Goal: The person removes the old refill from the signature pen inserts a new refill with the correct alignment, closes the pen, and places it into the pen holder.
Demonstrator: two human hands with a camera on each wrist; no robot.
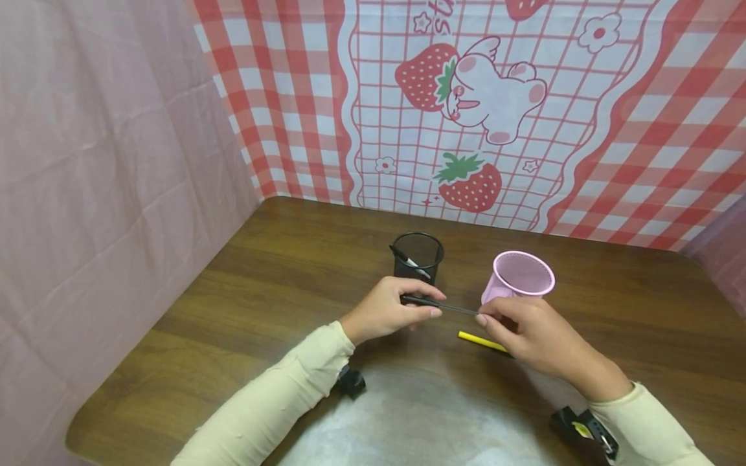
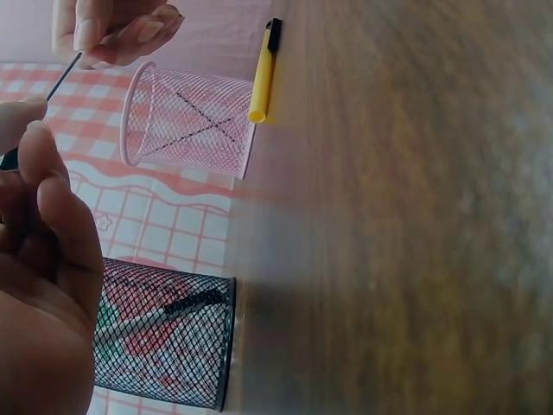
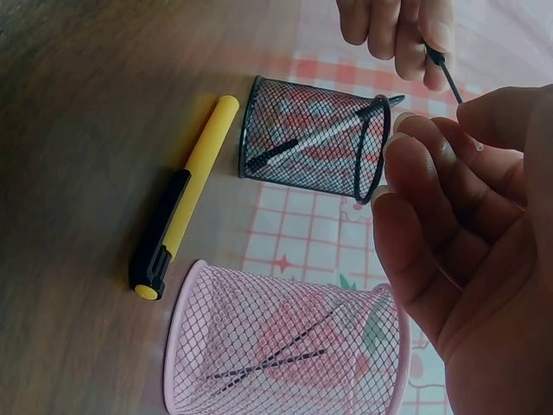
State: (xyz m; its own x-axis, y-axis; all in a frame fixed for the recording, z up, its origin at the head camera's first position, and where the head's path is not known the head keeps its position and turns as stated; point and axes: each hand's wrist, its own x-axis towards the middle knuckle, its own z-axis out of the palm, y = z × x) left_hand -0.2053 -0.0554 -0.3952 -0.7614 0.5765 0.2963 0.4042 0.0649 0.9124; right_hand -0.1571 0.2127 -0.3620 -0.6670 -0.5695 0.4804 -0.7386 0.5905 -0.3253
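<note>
A thin black-handled rod with a slender metal shaft [image 1: 457, 309] is held level between both hands above the table. My left hand [image 1: 389, 309] pinches its black handle [image 1: 421, 301] between thumb and fingers. At the far end of the shaft, the thumb and index fingertip of my right hand [image 1: 533, 333] pinch the tip. Its other fingers are loosely bent in the right wrist view. Behind the left hand stands a black mesh cup [image 3: 311, 143] with a black-and-white marker [image 1: 410, 261] leaning in it. A pink mesh cup [image 1: 523, 254] stands behind the right hand.
A yellow pen with a black clip end [image 3: 200, 169] lies on the wooden table [image 1: 245, 278], partly hidden by the right hand in the head view. Two thin dark lines [image 3: 268, 359] cross at the pink cup. A checked strawberry cloth [image 1: 291, 97] hangs behind the table.
</note>
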